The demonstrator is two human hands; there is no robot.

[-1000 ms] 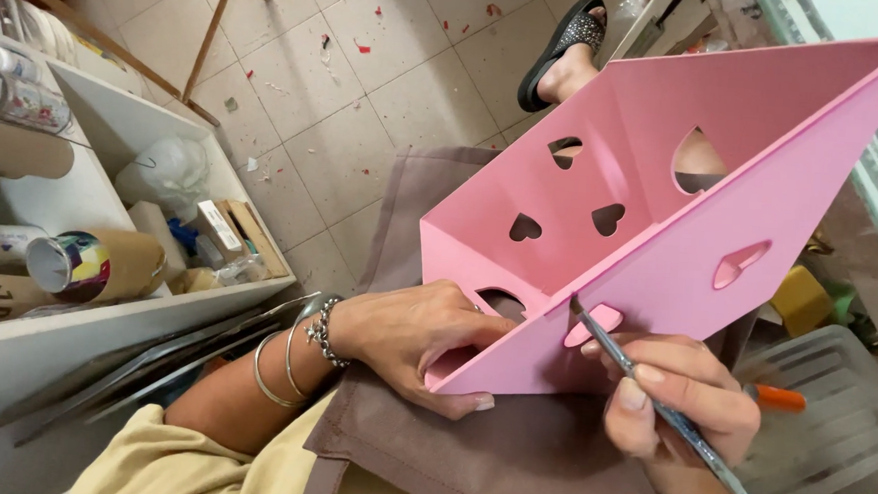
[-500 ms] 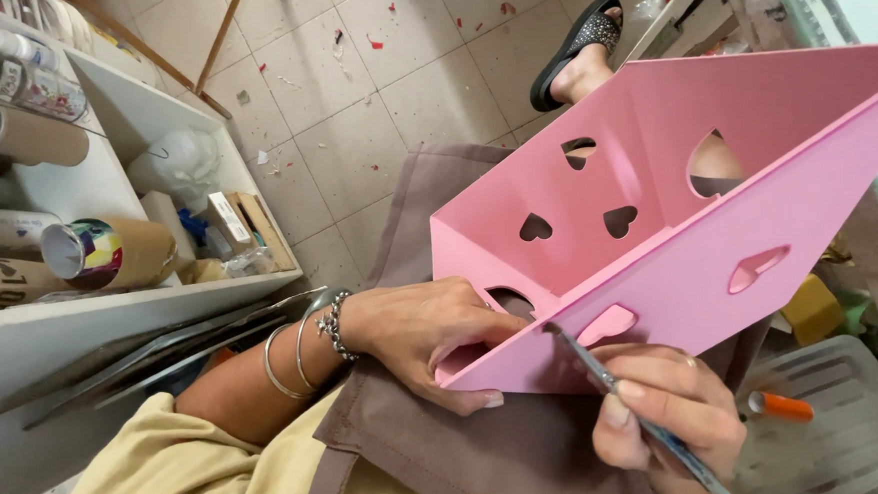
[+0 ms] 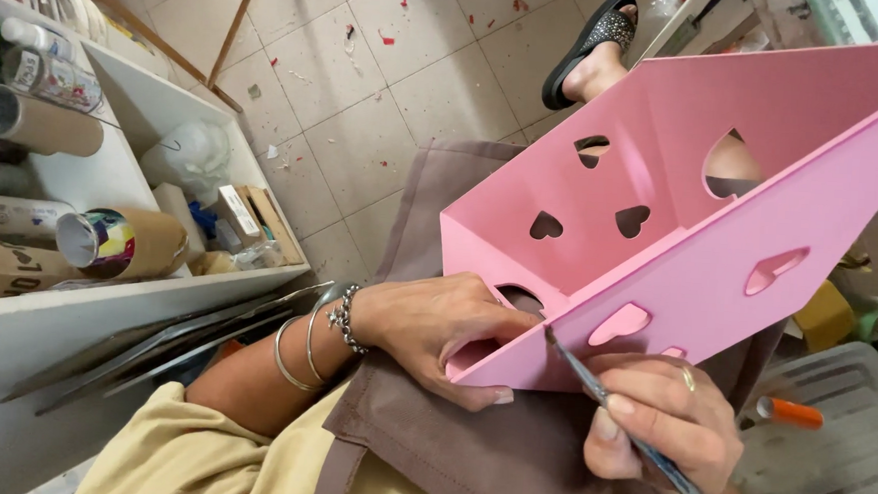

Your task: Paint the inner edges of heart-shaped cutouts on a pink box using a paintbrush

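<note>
Left hand (image 3: 435,332) grips pink box (image 3: 719,252); right hand (image 3: 660,424) pinches paintbrush (image 3: 629,437).

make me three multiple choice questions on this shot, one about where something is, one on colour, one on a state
1. Where does the brush tip touch?
A. the floor tiles
B. the near edge of the pink box
C. the shelf

2. What colour is the marker beside the right hand?
A. orange
B. blue
C. black

3. How does the left hand meet the box?
A. hovering apart
B. flat on top
C. gripping its near corner

Answers: 1 B, the bristles rest by a heart cutout on the edge. 2 A, its body is orange. 3 C, fingers wrap the corner and the thumb lies under it.
</note>
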